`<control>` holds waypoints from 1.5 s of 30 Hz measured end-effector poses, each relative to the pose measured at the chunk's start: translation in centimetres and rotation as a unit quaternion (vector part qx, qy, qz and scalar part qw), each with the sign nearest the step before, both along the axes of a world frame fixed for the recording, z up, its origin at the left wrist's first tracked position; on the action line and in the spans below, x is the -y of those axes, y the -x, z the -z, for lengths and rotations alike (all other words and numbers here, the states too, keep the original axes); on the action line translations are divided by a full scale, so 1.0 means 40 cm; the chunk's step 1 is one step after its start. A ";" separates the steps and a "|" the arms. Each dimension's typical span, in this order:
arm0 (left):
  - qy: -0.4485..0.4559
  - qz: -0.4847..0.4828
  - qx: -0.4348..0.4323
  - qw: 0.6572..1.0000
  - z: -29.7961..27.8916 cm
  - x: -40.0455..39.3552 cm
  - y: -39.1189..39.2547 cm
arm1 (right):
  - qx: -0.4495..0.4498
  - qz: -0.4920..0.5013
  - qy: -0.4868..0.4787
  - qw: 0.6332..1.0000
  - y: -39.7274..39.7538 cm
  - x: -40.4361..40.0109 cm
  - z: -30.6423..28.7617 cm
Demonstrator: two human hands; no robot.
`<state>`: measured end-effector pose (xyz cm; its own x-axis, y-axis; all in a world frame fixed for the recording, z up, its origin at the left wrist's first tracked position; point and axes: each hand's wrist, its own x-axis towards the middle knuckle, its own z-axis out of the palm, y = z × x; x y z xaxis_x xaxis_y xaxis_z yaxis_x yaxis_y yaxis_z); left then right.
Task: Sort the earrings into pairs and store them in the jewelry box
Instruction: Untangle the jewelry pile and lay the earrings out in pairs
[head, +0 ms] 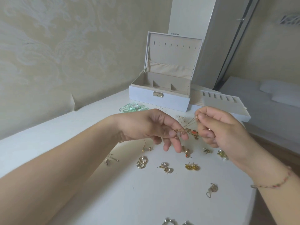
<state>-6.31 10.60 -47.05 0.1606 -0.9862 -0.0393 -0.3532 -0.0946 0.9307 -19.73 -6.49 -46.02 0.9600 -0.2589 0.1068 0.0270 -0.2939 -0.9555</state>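
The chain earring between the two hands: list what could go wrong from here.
1. The chain earring is stretched thin between the left hand and right hand; pulling apart may snap or kink it.
2. It hangs over loose earrings and could snag them.
3. The jewelry box sits beyond the pile; a dropped piece could mix back in.

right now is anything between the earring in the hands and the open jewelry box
Nothing visible blocks the way. Both hands, left and right, pinch a gold chain earring above the table. The jewelry box sits behind them, lid up, compartments uncovered. Small studs lie flat on the table between.
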 end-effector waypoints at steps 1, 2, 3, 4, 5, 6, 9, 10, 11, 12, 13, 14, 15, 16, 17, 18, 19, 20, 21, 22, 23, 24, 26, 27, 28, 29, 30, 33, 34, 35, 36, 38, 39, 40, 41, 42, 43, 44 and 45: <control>-0.003 0.011 -0.004 1.000 -0.003 -0.001 0.001 | -0.002 -0.001 -0.004 1.000 0.004 0.000 0.002; -0.006 0.018 -0.002 1.000 -0.006 -0.002 0.002 | -0.001 -0.003 -0.008 1.000 0.007 0.000 0.005; -0.010 0.022 0.002 1.000 -0.009 -0.003 0.003 | 0.000 -0.004 -0.011 1.000 0.011 0.000 0.009; -0.015 0.026 0.005 1.000 -0.013 -0.004 0.003 | 0.000 -0.003 -0.010 1.000 0.014 0.003 0.015; -0.020 0.029 0.005 0.999 -0.017 -0.006 0.004 | -0.001 0.001 -0.004 1.000 0.018 0.006 0.023; -0.023 0.029 0.005 0.999 -0.022 -0.007 0.005 | -0.002 0.004 0.010 1.000 0.023 0.008 0.032; -0.023 0.022 0.014 0.999 -0.037 -0.009 0.010 | 0.017 0.010 0.066 0.998 0.043 -0.003 0.061; -0.025 0.024 0.026 0.999 -0.042 -0.009 0.011 | 0.031 0.016 0.077 0.996 0.049 -0.013 0.069; -0.030 0.029 0.041 0.998 -0.046 -0.009 0.013 | 0.047 0.033 0.089 0.994 0.052 -0.025 0.076; -0.033 0.035 0.054 0.997 -0.050 -0.009 0.016 | 0.061 0.054 0.087 0.993 0.051 -0.039 0.082; -0.036 0.037 0.065 0.997 -0.052 -0.009 0.018 | 0.069 0.072 0.058 0.993 0.049 -0.053 0.085; -0.038 0.036 0.073 0.996 -0.054 -0.009 0.022 | 0.072 0.085 0.001 0.994 0.042 -0.067 0.083; -0.040 0.033 0.081 0.995 -0.057 -0.010 0.026 | 0.072 0.092 -0.068 0.991 0.034 -0.078 0.080; -0.040 0.030 0.092 0.994 -0.060 -0.011 0.029 | 0.073 0.094 -0.129 0.985 0.024 -0.087 0.076; -0.041 0.027 0.110 0.993 -0.065 -0.013 0.032 | 0.074 0.093 -0.174 0.978 0.014 -0.092 0.072; -0.041 0.027 0.132 0.990 -0.072 -0.016 0.033 | 0.076 0.085 -0.210 0.971 0.003 -0.094 0.070; -0.041 0.028 0.151 0.987 -0.079 -0.020 0.033 | 0.077 0.069 -0.253 0.962 -0.007 -0.097 0.067; -0.040 0.030 0.162 0.985 -0.086 -0.025 0.030 | 0.076 0.051 -0.302 0.949 -0.017 -0.100 0.065; -0.039 0.028 0.166 0.985 -0.092 -0.030 0.027 | 0.077 0.032 -0.352 0.932 -0.026 -0.100 0.067; -0.038 0.026 0.166 0.985 -0.096 -0.034 0.023 | 0.082 0.016 -0.397 0.914 -0.035 -0.101 0.069; -0.035 0.024 0.165 0.985 -0.099 -0.036 0.022 | 0.084 0.007 -0.434 0.897 -0.041 -0.105 0.070; -0.033 0.022 0.164 0.986 -0.100 -0.038 0.021 | 0.083 -0.001 -0.466 0.881 -0.043 -0.109 0.070; -0.027 0.021 0.155 0.987 -0.100 -0.040 0.023 | 0.076 0.004 -0.492 0.867 -0.035 -0.115 0.071; -0.024 0.020 0.149 0.988 -0.100 -0.040 0.023 | 0.078 0.021 -0.467 0.880 -0.028 -0.118 0.073; -0.021 0.018 0.143 0.989 -0.100 -0.039 0.022 | 0.087 0.038 -0.420 0.902 -0.022 -0.119 0.077; -0.019 0.015 0.137 0.990 -0.099 -0.039 0.021 | 0.103 0.051 -0.359 0.926 -0.018 -0.120 0.083; -0.017 0.009 0.131 0.991 -0.099 -0.038 0.020 | 0.123 0.052 -0.293 0.947 -0.013 -0.124 0.086; -0.002 -0.008 0.118 0.993 -0.097 -0.035 0.017 | 0.178 0.001 -0.073 0.981 -0.009 -0.145 0.102; 0.001 -0.015 0.115 0.993 -0.097 -0.034 0.016 | 0.197 -0.007 0.001 0.980 -0.008 -0.150 0.110; 0.001 -0.023 0.114 0.993 -0.096 -0.034 0.014 | 0.210 0.001 0.063 0.976 -0.005 -0.153 0.114; 0.001 -0.030 0.116 0.993 -0.095 -0.034 0.010 | 0.225 0.015 0.101 0.969 -0.005 -0.153 0.116; 0.002 -0.036 0.114 0.993 -0.092 -0.035 0.003 | 0.256 0.025 0.081 0.963 -0.002 -0.150 0.119; 0.004 -0.037 0.111 0.993 -0.091 -0.037 0.000 | 0.267 0.028 0.049 0.962 -0.001 -0.148 0.123; 0.006 -0.036 0.110 0.993 -0.089 -0.038 -0.003 | 0.270 0.033 0.028 0.962 0.000 -0.146 0.124; 0.005 -0.035 0.111 0.993 -0.089 -0.039 -0.005 | 0.269 0.045 0.024 0.962 -0.001 -0.144 0.126; 0.004 -0.033 0.111 0.993 -0.087 -0.040 -0.007 | 0.266 0.052 0.029 0.962 -0.002 -0.143 0.131; 0.004 -0.030 0.108 0.994 -0.087 -0.040 -0.009 | 0.261 0.060 0.034 0.963 -0.003 -0.143 0.134; 0.005 -0.027 0.103 0.994 -0.087 -0.041 -0.010 | 0.256 0.070 0.033 0.964 -0.005 -0.142 0.137; 0.007 -0.024 0.099 0.995 -0.087 -0.042 -0.011 | 0.254 0.080 0.026 0.964 -0.006 -0.142 0.137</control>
